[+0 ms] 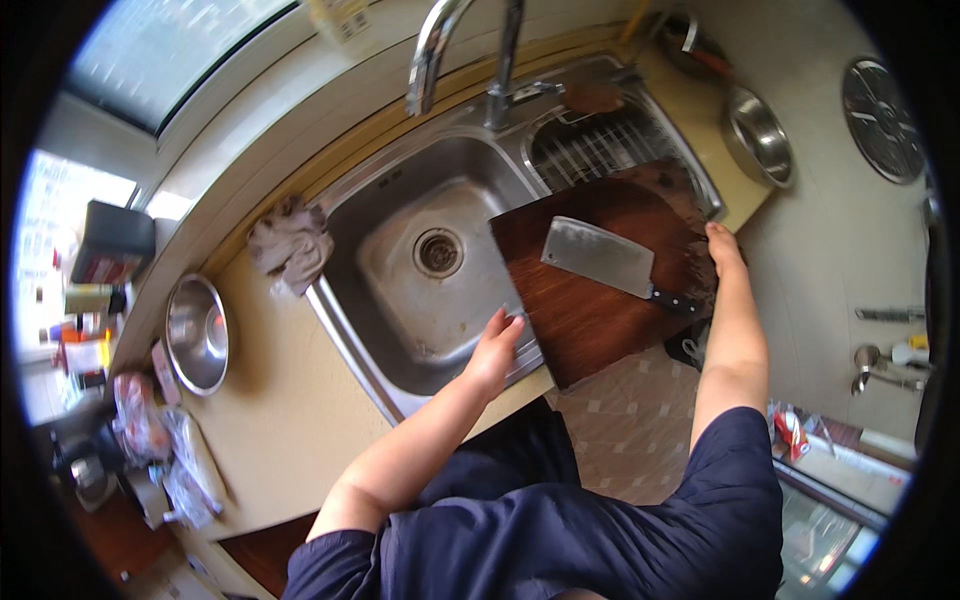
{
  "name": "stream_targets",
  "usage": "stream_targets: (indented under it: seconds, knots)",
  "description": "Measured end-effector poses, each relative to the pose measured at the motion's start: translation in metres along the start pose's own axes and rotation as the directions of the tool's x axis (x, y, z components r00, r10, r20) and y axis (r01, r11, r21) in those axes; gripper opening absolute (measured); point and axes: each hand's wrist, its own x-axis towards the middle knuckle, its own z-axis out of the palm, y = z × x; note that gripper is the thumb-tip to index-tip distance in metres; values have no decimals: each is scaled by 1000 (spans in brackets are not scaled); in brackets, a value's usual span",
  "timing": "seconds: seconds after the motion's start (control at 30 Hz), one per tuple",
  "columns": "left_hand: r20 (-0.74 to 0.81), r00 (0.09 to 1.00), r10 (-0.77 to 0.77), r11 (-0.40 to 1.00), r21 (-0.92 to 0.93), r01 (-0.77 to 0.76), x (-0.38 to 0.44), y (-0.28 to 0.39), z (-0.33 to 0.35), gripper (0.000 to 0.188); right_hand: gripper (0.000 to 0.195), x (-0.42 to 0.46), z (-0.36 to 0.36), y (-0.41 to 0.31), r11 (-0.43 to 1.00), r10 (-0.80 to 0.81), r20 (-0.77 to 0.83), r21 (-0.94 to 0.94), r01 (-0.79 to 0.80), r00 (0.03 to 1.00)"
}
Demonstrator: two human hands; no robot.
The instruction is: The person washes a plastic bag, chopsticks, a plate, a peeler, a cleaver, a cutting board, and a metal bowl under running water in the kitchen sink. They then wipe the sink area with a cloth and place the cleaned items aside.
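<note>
A dark brown wooden cutting board (600, 330) lies tilted across the right side of the sink, its near corner jutting out over the floor. On it rests a cleaver (598, 255) with a broad metal blade and a black riveted handle pointing right. My right hand (724, 246) grips the board's right edge; some of its fingers are hidden. Over the front of the stainless steel sink basin (405, 270), my left hand (493, 356) is close beside the board's left edge, thumb and fingers apart, with nothing visible in it.
A chrome faucet (499, 97) rises behind the basin. A wire drying rack (585, 146) sits partly under the board. A crumpled cloth (291, 241) lies at the sink's left. Metal bowls stand left (196, 334) and right (757, 137). Plastic bags (187, 465) lie on the left counter.
</note>
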Motion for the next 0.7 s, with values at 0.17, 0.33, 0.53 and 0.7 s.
stream_targets:
  seconds: [0.17, 0.33, 0.53, 0.7]
  knots:
    - [-30, 1000, 3, 987, -163, -8, 26, 4, 17, 73, 42, -4, -7, 13, 996, 82, 49, 22, -83, 995]
    - [-280, 959, 42, 961, -251, -115, 0, 15, 2, 63, 43, -79, 8, -13, 993, 45, -22, 111, -42, 999]
    - [-468, 872, 142, 884, -336, -325, -57, -14, -89, 45, 29, -160, 51, -38, 945, -105, 111, 321, 64, 988]
    - [-600, 791, 122, 838, -365, -406, -121, -60, -228, 44, 19, -258, 146, -80, 880, -469, 258, 214, 423, 845]
